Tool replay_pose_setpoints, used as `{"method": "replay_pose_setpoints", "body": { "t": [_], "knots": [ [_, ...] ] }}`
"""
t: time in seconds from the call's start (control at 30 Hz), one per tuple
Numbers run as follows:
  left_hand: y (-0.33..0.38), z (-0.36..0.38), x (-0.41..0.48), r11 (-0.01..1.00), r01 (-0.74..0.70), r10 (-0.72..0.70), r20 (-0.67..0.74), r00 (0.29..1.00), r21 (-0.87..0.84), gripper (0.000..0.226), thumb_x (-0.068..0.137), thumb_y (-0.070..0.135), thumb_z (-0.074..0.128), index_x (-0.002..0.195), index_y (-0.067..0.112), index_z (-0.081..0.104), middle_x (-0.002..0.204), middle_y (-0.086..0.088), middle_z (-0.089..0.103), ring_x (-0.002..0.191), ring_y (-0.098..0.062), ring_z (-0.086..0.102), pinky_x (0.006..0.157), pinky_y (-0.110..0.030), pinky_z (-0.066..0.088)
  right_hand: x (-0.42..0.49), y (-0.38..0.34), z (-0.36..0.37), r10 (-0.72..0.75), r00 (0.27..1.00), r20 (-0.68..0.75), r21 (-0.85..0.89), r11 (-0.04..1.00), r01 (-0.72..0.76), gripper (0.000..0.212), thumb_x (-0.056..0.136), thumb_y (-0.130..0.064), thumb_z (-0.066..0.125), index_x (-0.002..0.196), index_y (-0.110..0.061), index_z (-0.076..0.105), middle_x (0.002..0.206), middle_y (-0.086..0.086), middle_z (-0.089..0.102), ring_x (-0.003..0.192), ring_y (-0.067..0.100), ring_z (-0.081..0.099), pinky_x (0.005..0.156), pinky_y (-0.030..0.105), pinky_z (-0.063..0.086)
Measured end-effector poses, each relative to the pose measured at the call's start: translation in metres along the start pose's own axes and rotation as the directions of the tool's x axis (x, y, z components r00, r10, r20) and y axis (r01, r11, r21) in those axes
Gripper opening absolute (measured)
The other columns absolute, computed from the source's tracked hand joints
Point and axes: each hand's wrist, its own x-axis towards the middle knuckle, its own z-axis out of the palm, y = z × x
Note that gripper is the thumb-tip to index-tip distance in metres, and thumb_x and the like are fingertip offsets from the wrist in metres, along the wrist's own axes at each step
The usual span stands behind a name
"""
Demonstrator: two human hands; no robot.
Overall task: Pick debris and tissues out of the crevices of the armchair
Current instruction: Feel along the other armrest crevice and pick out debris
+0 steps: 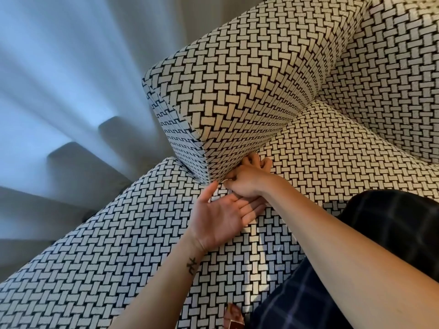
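Head view shows the main risk at the crevice (280, 129) between the armrest (237, 91) and the seat cushion (118, 257), centre frame. Anything drawn out there is probably small, so it could slip from the fingertips and fall back into the gap, or be pushed deeper by the probing. No tissue or debris is visible; whatever remains lies hidden in that seam of the armchair (392, 79). The right hand (247, 184) is curled, with its fingertips buried at the front end of the gap, and I cannot tell whether they pinch anything. The left hand (223, 217) lies just below it, palm up and spread flat, thumb raised toward the armrest corner, holding nothing, seemingly to catch.
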Motion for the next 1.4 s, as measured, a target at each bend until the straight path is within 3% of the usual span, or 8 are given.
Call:
{"method": "replay_pose_setpoints", "body": {
  "t": [0.13,0.3,0.5,0.6,0.73,0.9,1.03,1.4],
  "knots": [
    [0.0,-0.002,-0.005,1.0,-0.01,0.009,-0.028,1.0,-0.014,0.084,0.103,0.058,0.037,0.152,-0.009,0.033,0.159,-0.032,0.032,0.15,-0.044,0.029,0.129,-0.05,0.01,0.0,-0.007,-0.001,0.018,0.999,0.034,-0.039,0.999,-0.016,0.032,0.104,-0.032,0.041,0.127,-0.041,0.061,0.159,0.012,0.024,0.151,0.038,-0.006,0.118,0.064,-0.003],
    [0.0,-0.002,-0.017,1.0,-0.007,0.007,-0.014,1.0,0.001,0.087,0.103,0.062,0.038,0.153,-0.009,0.033,0.162,-0.03,0.029,0.152,-0.042,0.027,0.129,-0.049,0.013,-0.01,-0.013,0.011,-0.013,0.999,-0.031,-0.11,0.994,0.01,0.05,0.103,-0.02,0.042,0.141,-0.051,0.047,0.166,0.011,0.012,0.152,0.039,-0.012,0.118,0.065,-0.01],
    [0.013,-0.011,-0.038,0.991,0.03,-0.029,-0.007,1.0,0.132,0.084,0.104,0.058,0.038,0.154,-0.008,0.03,0.161,-0.029,0.031,0.152,-0.04,0.028,0.129,-0.048,0.013,-0.026,-0.023,0.025,-0.048,0.991,-0.122,-0.081,0.996,0.038,0.072,0.098,-0.002,0.039,0.157,-0.04,0.025,0.168,0.014,-0.012,0.15,0.04,-0.025,0.117,0.068,-0.011],
    [0.027,-0.018,-0.048,0.987,0.026,-0.024,-0.015,1.0,0.156,0.086,0.104,0.059,0.036,0.155,-0.009,0.025,0.161,-0.031,0.03,0.151,-0.043,0.028,0.129,-0.05,0.011,-0.033,-0.023,0.027,-0.077,0.972,-0.221,-0.026,0.997,0.073,0.055,0.099,-0.008,0.042,0.146,-0.036,0.05,0.166,0.011,0.016,0.153,0.036,-0.004,0.121,0.065,-0.003],
    [0.04,-0.027,-0.055,0.991,-0.01,0.015,-0.032,0.999,0.132,0.086,0.104,0.059,0.033,0.155,-0.009,0.026,0.16,-0.03,0.032,0.151,-0.041,0.031,0.129,-0.048,0.012,-0.049,-0.025,0.026,-0.146,0.887,-0.438,-0.054,0.989,0.137,0.035,0.102,-0.021,0.047,0.13,-0.031,0.066,0.137,0.005,0.059,0.134,0.026,0.038,0.113,0.05,0.035],
    [0.048,-0.033,-0.065,0.993,-0.001,-0.007,0.072,0.997,0.115,0.087,0.105,0.061,0.029,0.157,-0.009,0.018,0.164,-0.03,0.021,0.154,-0.041,0.02,0.129,-0.049,0.003,-0.055,-0.046,0.021,-0.211,0.867,-0.451,-0.021,0.974,0.226,0.037,0.101,-0.025,0.046,0.132,-0.035,0.064,0.113,-0.003,0.073,0.1,0.017,0.064,0.089,0.035,0.053],
    [0.055,-0.038,-0.07,0.987,0.086,-0.104,0.126,0.987,0.137,0.092,0.103,0.066,0.026,0.157,-0.008,0.019,0.163,-0.033,0.021,0.154,-0.045,0.019,0.129,-0.052,0.002,-0.052,-0.058,0.019,-0.256,0.883,-0.394,-0.142,0.966,0.217,0.045,0.101,-0.024,0.042,0.145,-0.036,0.047,0.079,-0.002,0.063,0.072,0.02,0.06,0.074,0.037,0.055],
    [0.068,-0.044,-0.064,0.97,0.214,-0.235,0.216,0.948,0.116,0.107,0.096,0.077,0.025,0.154,-0.013,0.023,0.157,-0.041,0.026,0.149,-0.054,0.023,0.128,-0.055,0.008,-0.026,-0.083,0.014,-0.055,0.988,-0.142,-0.148,0.988,0.034,0.073,0.1,-0.019,0.043,0.156,-0.051,0.011,0.14,0.009,0.056,0.111,0.028,0.059,0.084,0.036,0.048]
  ]
}}
